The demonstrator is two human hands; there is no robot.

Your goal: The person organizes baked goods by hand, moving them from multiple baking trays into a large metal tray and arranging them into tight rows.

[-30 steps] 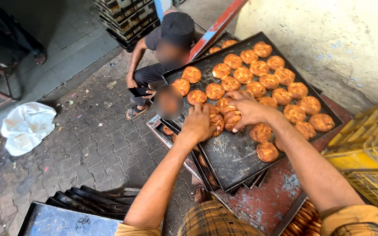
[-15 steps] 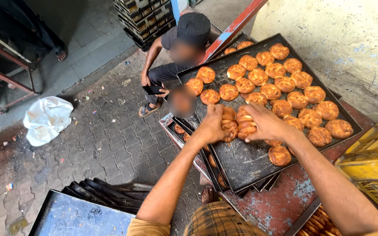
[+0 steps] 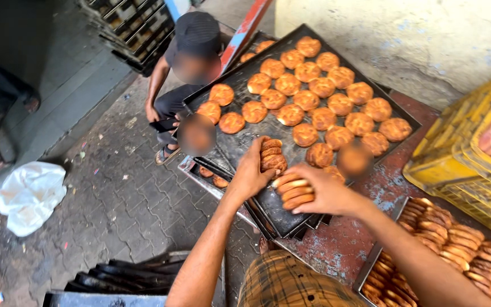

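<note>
Two stacks of round biscuits have been lifted off the dark baking tray since a moment ago. One stack is gripped by the left hand, the other stack by the right hand, just above the tray's near corner, now cleared of biscuits.

I see a floor of interlocking grey paving blocks filling the left and centre of the frame, stained and scattered with small scraps. At the upper right stands a rough whitewashed wall, blotched and worn near its foot. Upper left, the paving meets a smoother dark concrete strip, where stacked dark crates sit at the top edge. A crumpled white plastic bag lies at left. Daylight falls evenly, brightest on the wall.
</note>
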